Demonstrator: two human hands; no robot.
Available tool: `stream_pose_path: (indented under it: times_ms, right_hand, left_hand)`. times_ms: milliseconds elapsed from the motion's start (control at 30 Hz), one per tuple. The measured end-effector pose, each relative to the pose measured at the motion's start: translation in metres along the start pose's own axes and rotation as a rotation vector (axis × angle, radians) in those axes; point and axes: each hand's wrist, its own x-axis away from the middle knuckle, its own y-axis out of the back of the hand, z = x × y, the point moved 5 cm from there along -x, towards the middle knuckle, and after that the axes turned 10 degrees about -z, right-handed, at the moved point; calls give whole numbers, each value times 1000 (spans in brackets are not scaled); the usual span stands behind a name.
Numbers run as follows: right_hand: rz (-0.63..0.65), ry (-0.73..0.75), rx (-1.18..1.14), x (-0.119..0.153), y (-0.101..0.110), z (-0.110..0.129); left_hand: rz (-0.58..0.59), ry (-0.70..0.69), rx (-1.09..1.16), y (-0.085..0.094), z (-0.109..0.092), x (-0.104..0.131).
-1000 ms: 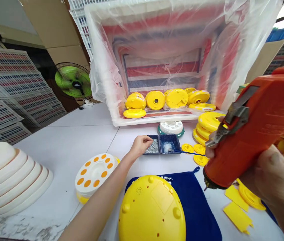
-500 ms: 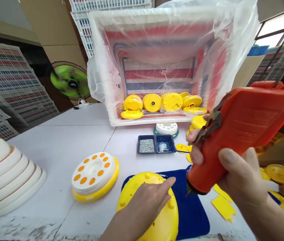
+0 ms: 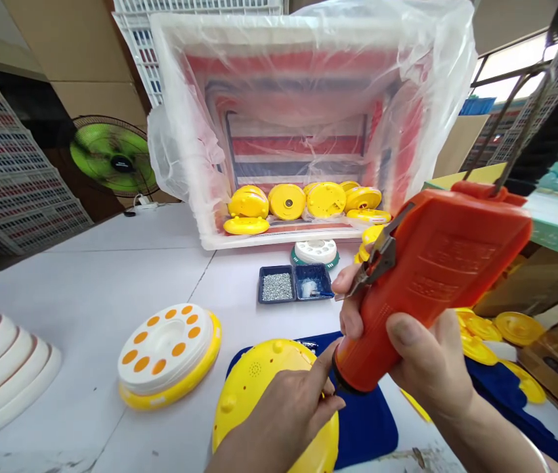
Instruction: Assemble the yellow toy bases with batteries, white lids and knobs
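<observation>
My right hand (image 3: 431, 368) is wrapped around a red electric screwdriver (image 3: 436, 276), its lever under my fingers and its nose pointing down to the left. Close against that nose, my left hand (image 3: 291, 407) has its thumb and fingertips brought together; the bit and anything pinched there are hidden. Below my left hand lies a round yellow plastic housing (image 3: 244, 394) with knobs, small holes and a speaker grille, resting on a dark blue cloth (image 3: 370, 420). A small twin dark tray holds many tiny silvery screws (image 3: 277, 287) on one side and a whitish substance (image 3: 310, 288) on the other.
A white crate (image 3: 205, 243) lined with plastic stands tipped at the back, holding several yellow housings. At left are a white disc with orange dots (image 3: 165, 348) and stacked white rings (image 3: 8, 381). A green fan (image 3: 111, 156) stands behind. More yellow parts (image 3: 518, 327) lie at right.
The screwdriver has moved left and down, bringing its nose to my left fingertips. My left fingers have gone from stretched out to drawn together. The whole view has shifted slightly.
</observation>
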Motion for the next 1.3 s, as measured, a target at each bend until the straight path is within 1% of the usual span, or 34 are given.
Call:
stream_pose_path:
  times_ms: [133, 233, 300, 433, 567, 667, 733, 833, 867, 933, 1033, 1100, 1167, 1300]
  right_hand:
    - [-7, -23, 38, 1, 4, -3]
    - [-14, -8, 63, 2, 7, -3]
    - [-19, 0, 75, 2, 7, -4]
    - [-43, 11, 108, 2, 7, -5]
    - [-27, 4, 97, 1, 4, -4]
    - [-21, 4, 69, 0, 4, -3]
    - [-19, 6, 56, 0, 3, -2]
    - [-24, -7, 63, 0, 3, -4]
    - [-27, -10, 71, 0, 3, -4]
    - [-31, 2, 97, 0, 4, -5]
    - [-30, 44, 131, -2, 6, -6]
    - [-33, 63, 133, -4, 8, -10]
    - [-41, 77, 118, -7, 9, -16]
    - [-46, 121, 88, -11, 7, -30]
  left_hand:
    - [10, -44, 33, 2, -1, 1]
    - [-11, -81, 65, 5, -3, 3]
    - [-29, -80, 84, 6, -3, 4]
    - [-69, -70, 153, 0, -1, 5]
    - [-142, -67, 216, -7, 4, 6]
    - [-196, -57, 250, -8, 6, 5]
    - [-205, -60, 242, -9, 5, 4]
    - [-198, -89, 160, -10, 5, 4]
    - [-213, -107, 121, -10, 6, 6]
    - [-285, -138, 16, -6, 12, 13]
    - [-447, -166, -183, 5, 25, 28]
    - [-497, -184, -291, 10, 31, 36]
    - [-470, -217, -367, 11, 32, 40]
    - [-326, -253, -451, 2, 29, 36]
